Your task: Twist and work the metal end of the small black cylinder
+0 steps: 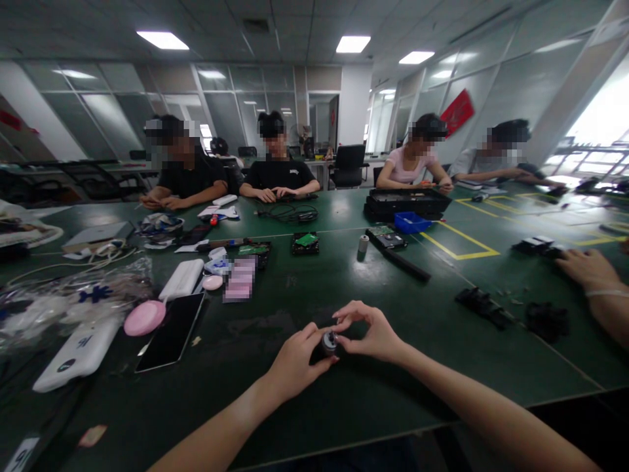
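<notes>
My left hand [295,357] is wrapped round a small dark metal cylinder [329,342], which looks like a small motor and stands with its end face up near the table's front edge. From the right, my right hand [368,331] reaches over with thumb and forefinger closed at the cylinder's top. A small dark part sits on that end face; whether the right fingertips pinch it or something else is too small to tell. Farther back stands a second small cylinder [362,246], pale and upright, apart from both hands.
A black tablet [171,333], a pink round case [145,318] and white power banks lie left on the green table. Beyond are hard drives [305,243], a blue tray [411,223] and a black bar [405,264]. A co-worker's hand [587,267] rests at right near black parts [484,307].
</notes>
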### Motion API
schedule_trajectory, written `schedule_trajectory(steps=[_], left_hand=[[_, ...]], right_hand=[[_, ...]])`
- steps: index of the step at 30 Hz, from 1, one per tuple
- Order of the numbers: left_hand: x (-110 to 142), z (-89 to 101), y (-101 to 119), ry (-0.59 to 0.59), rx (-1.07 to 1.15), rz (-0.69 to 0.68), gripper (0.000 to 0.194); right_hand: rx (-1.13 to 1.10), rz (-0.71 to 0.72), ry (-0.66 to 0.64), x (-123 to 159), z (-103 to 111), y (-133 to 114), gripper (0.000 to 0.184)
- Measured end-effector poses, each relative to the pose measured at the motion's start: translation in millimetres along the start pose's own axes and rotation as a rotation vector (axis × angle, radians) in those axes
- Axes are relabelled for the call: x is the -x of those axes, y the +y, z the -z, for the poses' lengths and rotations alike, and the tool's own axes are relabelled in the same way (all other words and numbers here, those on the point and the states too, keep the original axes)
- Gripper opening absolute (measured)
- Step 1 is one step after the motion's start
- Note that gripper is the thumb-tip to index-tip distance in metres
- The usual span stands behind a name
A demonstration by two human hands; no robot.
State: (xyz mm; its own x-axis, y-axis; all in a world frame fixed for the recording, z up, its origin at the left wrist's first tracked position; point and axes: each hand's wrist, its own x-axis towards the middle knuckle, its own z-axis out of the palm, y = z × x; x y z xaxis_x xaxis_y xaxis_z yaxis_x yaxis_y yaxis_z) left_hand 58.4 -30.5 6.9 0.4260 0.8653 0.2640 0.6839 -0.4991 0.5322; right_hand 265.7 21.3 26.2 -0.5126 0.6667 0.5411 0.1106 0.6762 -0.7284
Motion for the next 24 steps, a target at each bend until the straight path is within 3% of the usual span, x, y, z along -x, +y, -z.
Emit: schedule_trajectory(steps=[16,24], left_hand=[[0.6,0.1,0.2,-0.001,0.021,0.001,0.028],[-0.1,0.7,0.4,-0.001,0.031,-0.001,0.027]], right_hand=[[0.017,0.084,-0.014,0.0,0.6,-3.2,0.036],[0.041,0.079,-0.027,-1.6,0.1,-9.3,0.019]])
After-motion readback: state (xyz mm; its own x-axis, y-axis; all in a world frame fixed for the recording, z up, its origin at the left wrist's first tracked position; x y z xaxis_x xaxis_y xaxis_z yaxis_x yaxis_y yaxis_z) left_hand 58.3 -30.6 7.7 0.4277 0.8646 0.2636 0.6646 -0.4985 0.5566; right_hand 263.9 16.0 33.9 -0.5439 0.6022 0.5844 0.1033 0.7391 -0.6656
